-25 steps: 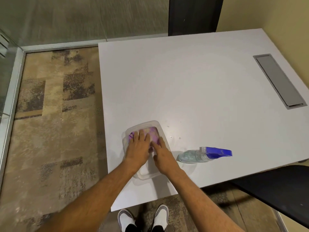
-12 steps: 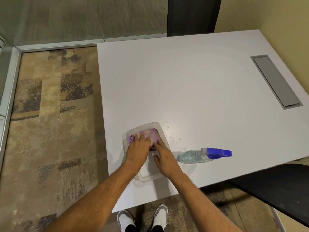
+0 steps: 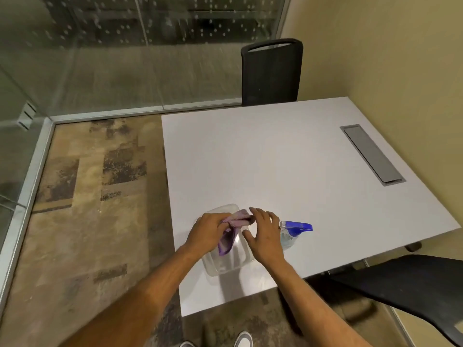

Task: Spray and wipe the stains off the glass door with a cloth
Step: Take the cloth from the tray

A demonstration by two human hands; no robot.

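Note:
A purple cloth [image 3: 236,222] hangs from my left hand [image 3: 209,231], which grips it just above a clear plastic tub [image 3: 225,265] on the white table [image 3: 275,156]. My right hand [image 3: 265,234] is beside the cloth with fingers spread, its fingertips touching the cloth's upper edge. A spray bottle [image 3: 292,232] with a blue trigger head lies on its side just right of my right hand, partly hidden by it. The glass wall [image 3: 125,51] with speckled marks runs along the back and left of the room.
A black chair [image 3: 271,71] stands at the table's far side. Another black chair [image 3: 413,286] sits at the near right corner. A grey cable hatch [image 3: 372,154] is set in the table's right side. Patterned carpet [image 3: 87,209] covers the floor to the left.
My left hand has lifted the cloth out of the tub, where both hands were pressing on it. The camera has tilted up, bringing the glass wall and far chair into view.

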